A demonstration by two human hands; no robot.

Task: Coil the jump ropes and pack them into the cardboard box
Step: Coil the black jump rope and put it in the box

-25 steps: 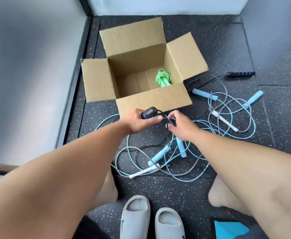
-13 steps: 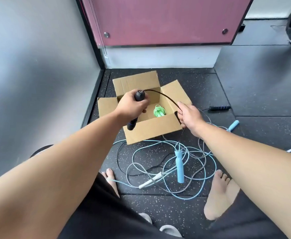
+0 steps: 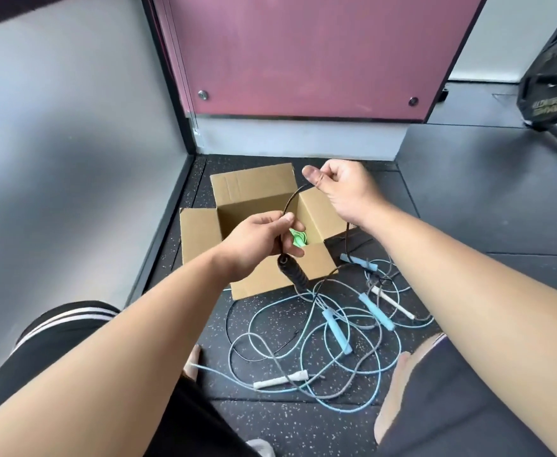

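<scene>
Coiling in hand: the black jump rope, whose cord arches between both hands above the box and then drops from the right hand to the tangle below.
Black handle: hangs just below the left hand, in front of the box's near wall.
Left hand: fingers curled, pinching the cord just above that handle.
Right hand: raised over the box's far right flap, with thumb and fingers pinched on the cord further along.
Cardboard box: open on the floor with its flaps spread. One bundled green rope lies inside, at the right.
Done, as I judge it: one rope packed.
Left to do: the black rope shows one arc and no finished loop. The blue and grey ropes lie loose and crossed just beside the box, with blue handles and white handles among them. How many ropes there are I cannot tell.
Farther out: a weight plate at the upper right.
</scene>
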